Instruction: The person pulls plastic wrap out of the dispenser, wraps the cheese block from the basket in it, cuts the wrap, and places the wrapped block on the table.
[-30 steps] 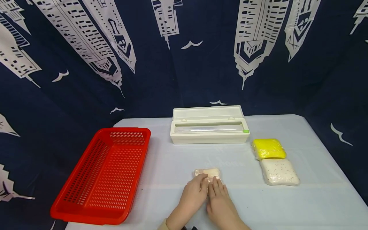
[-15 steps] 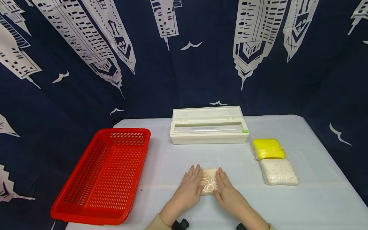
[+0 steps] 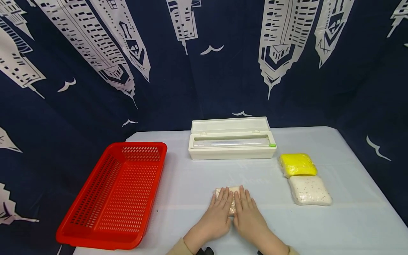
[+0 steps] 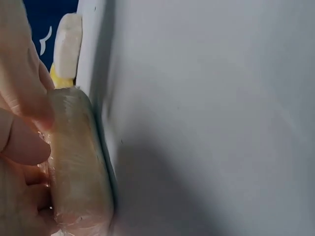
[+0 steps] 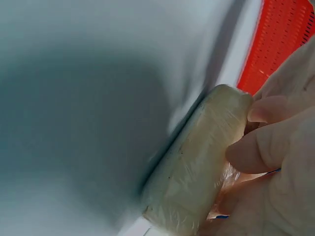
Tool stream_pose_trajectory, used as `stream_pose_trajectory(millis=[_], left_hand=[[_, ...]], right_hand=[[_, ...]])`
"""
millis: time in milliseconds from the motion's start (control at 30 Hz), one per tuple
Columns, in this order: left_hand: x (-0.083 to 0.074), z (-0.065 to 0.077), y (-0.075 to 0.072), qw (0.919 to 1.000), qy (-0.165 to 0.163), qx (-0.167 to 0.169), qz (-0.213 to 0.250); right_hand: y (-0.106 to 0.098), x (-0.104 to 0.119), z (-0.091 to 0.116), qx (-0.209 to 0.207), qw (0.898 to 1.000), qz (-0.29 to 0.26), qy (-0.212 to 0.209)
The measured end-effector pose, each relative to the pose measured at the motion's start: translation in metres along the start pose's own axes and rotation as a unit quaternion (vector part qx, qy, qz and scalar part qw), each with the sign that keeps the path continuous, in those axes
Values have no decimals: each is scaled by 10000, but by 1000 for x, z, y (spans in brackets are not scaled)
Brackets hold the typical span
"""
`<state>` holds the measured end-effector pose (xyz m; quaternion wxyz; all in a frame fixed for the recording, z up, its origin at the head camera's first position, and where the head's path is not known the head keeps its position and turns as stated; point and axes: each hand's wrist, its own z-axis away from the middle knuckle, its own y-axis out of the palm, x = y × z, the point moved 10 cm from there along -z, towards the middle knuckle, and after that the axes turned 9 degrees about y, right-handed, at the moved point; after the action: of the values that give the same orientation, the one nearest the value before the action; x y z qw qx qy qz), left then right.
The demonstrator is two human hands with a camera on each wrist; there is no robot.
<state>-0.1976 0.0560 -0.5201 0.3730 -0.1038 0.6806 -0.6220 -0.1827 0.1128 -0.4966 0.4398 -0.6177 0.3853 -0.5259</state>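
A pale beige block wrapped in clear plastic film point(image 4: 78, 157) lies on the table in front of the person, mostly covered by both hands in the head view. My left hand point(image 3: 216, 216) rests on its left part, fingers straight and pointing away. Beside it, my right hand point(image 3: 250, 220) lies over the right part with its fingers extended too. The right wrist view shows the near side of the wrapped block point(image 5: 197, 167), its film creased, with the thumb and fingertips at its top edge.
A red perforated basket point(image 3: 159, 170) stands on the left. At the back is a white cling film dispenser point(image 3: 232, 153) with its lid raised. To the right lie a yellow wrapped block point(image 3: 298, 164) and a white speckled wrapped block point(image 3: 310, 191), one against the other.
Both hands were close together over the block, then spread to its left and right sides, and now lie flat across its top, near each other. Everything else has stayed put.
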Motion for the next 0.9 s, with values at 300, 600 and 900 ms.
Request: stream_pose_trajectory(millis=[300,600,900], left_hand=[[8,1,-8,9931,-238,-256,1116],[60,30,-60,9098,-1711,-2805,2535],[92,30,-32,8866,-2476,-2205,3225]], right_hand=[[7,6,-1,34,9975,699,30],[-9,8,6,-101,9998,140,-113],[-12,4,5,-33,9992,-381,64]])
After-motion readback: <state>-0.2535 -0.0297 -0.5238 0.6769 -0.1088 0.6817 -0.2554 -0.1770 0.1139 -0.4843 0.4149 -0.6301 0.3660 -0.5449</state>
